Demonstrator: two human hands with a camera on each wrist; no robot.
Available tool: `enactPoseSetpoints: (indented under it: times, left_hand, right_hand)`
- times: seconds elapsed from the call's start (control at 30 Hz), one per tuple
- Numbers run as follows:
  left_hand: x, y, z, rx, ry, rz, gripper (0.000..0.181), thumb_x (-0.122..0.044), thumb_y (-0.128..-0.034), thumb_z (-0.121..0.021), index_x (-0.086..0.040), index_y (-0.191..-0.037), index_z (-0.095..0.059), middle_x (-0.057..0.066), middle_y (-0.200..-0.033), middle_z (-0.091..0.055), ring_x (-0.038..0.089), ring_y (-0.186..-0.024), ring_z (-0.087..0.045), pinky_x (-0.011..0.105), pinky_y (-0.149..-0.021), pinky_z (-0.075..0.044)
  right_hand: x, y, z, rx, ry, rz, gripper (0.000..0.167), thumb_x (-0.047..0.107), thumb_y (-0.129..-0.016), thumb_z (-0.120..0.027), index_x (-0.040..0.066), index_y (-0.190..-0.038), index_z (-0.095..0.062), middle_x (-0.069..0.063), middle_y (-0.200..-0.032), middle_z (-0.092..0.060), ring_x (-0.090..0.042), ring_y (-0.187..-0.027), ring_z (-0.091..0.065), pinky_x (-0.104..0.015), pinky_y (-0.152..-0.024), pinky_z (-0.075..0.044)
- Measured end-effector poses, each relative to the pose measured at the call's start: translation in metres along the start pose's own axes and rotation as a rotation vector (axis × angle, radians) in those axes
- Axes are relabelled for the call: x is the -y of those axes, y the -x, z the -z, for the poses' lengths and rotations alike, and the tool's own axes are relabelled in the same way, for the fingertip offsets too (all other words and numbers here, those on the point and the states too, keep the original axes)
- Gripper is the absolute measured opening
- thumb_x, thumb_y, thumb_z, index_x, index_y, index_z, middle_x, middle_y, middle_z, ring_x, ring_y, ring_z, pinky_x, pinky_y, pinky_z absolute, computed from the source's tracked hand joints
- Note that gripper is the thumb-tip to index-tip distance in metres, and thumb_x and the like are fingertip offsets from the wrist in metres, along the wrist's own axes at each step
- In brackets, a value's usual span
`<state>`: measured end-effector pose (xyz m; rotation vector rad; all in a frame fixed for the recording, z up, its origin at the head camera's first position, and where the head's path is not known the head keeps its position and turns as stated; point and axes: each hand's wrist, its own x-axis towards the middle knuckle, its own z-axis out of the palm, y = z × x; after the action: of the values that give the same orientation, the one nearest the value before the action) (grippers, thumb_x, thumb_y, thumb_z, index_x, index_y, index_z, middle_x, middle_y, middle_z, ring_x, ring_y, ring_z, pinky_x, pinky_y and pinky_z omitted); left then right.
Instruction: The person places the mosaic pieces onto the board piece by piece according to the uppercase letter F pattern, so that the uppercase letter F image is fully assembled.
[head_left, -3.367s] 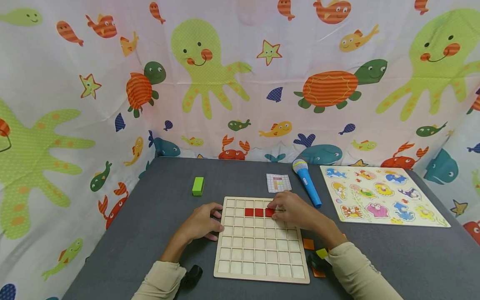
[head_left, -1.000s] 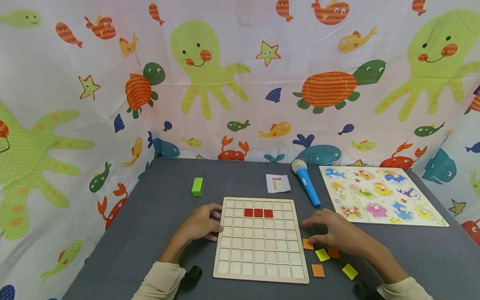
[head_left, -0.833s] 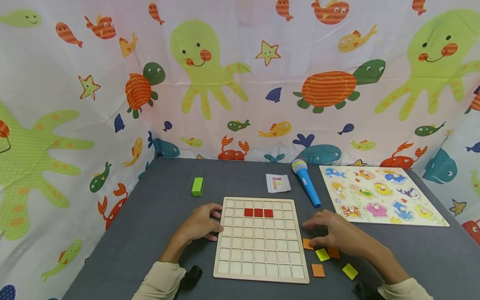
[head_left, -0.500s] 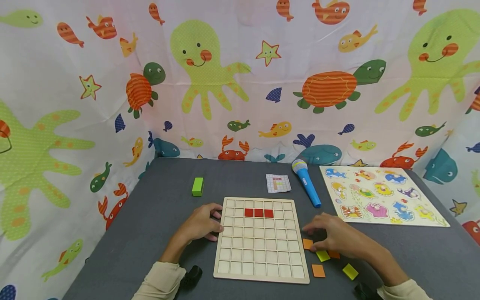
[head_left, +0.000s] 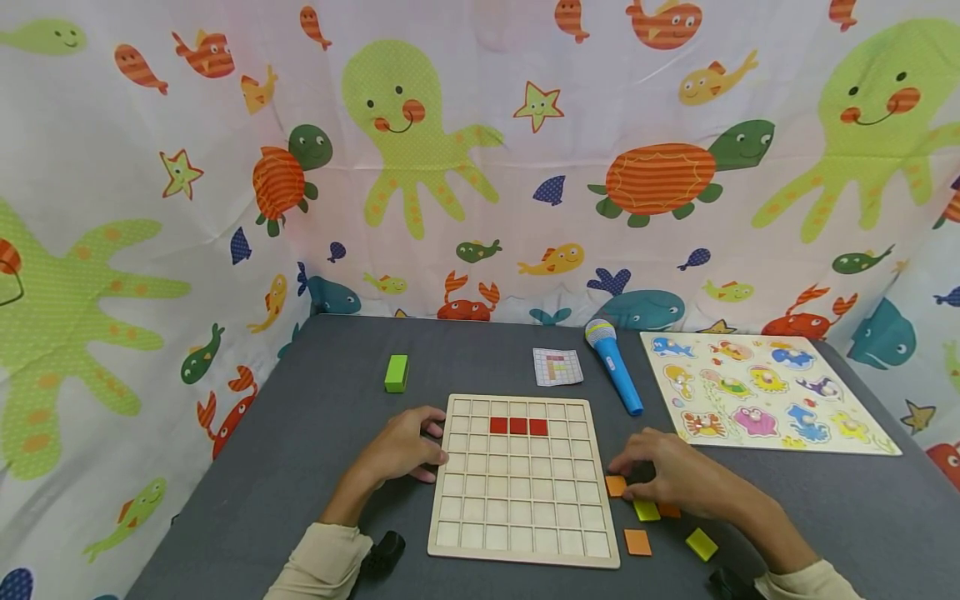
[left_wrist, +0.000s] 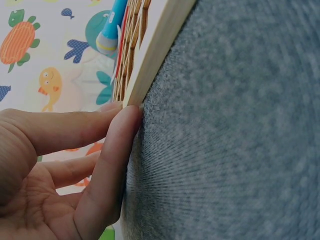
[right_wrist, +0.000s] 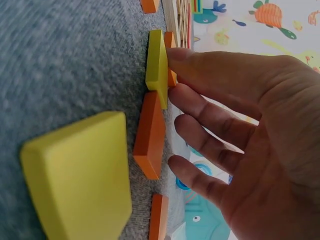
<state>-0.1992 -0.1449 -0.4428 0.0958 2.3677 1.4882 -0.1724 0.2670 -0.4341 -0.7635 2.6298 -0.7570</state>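
A pale wooden grid board [head_left: 523, 500] lies flat on the dark table, with three red tiles [head_left: 518, 427] in a row near its far edge. At its left edge my left hand [head_left: 401, 446] pinches the rim; in the left wrist view, thumb and finger meet at the edge. My right hand [head_left: 678, 471] hovers low beyond the board's right edge, fingers bent and apart. Its thumb is beside an orange tile [head_left: 616, 486] and a yellow tile [head_left: 646, 510]; contact is unclear. Another orange tile [right_wrist: 150, 137] lies partly beneath that hand.
Nearer the front lie an orange tile [head_left: 637, 542] and a yellow tile [head_left: 702, 544]. Behind the board are a green block [head_left: 396, 373], a printed grid card [head_left: 557, 367] and a blue toy microphone [head_left: 618, 371]. A sea-animal puzzle board [head_left: 765, 400] stands to the right.
The right hand has left the third red tile on the board and moved right to the loose tiles, then shifted slightly nearer. The left hand stays at the board's edge.
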Motion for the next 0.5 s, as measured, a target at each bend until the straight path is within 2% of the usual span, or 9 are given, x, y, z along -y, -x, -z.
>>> enactPoseSetpoints:
  times: [0.3, 0.5]
  left_hand:
    - [-0.0008, 0.001, 0.0005, 0.003, 0.002, 0.001, 0.062, 0.006, -0.0877, -0.077, 0.001, -0.145, -0.056, 0.016, -0.12, -0.059, 0.021, -0.083, -0.07, 0.038, -0.063, -0.067]
    - [-0.0011, 0.0013, 0.0001, 0.002, 0.003, 0.008, 0.062, 0.005, -0.0874, -0.078, 0.001, -0.145, -0.056, 0.015, -0.12, -0.059, 0.022, -0.082, -0.069, 0.039, -0.063, -0.067]
  right_hand:
    - [0.0011, 0.0002, 0.0007, -0.011, 0.056, -0.012, 0.022, 0.036, -0.092, -0.084, 0.029, -0.113, -0.081, 0.016, -0.107, -0.065, -0.014, -0.104, -0.057, -0.037, -0.087, -0.056]
    - [0.0007, -0.0002, 0.0007, -0.018, 0.066, -0.007, 0.024, 0.036, -0.092, -0.083, 0.028, -0.115, -0.081, 0.015, -0.109, -0.067, -0.014, -0.105, -0.059, -0.039, -0.089, -0.057]
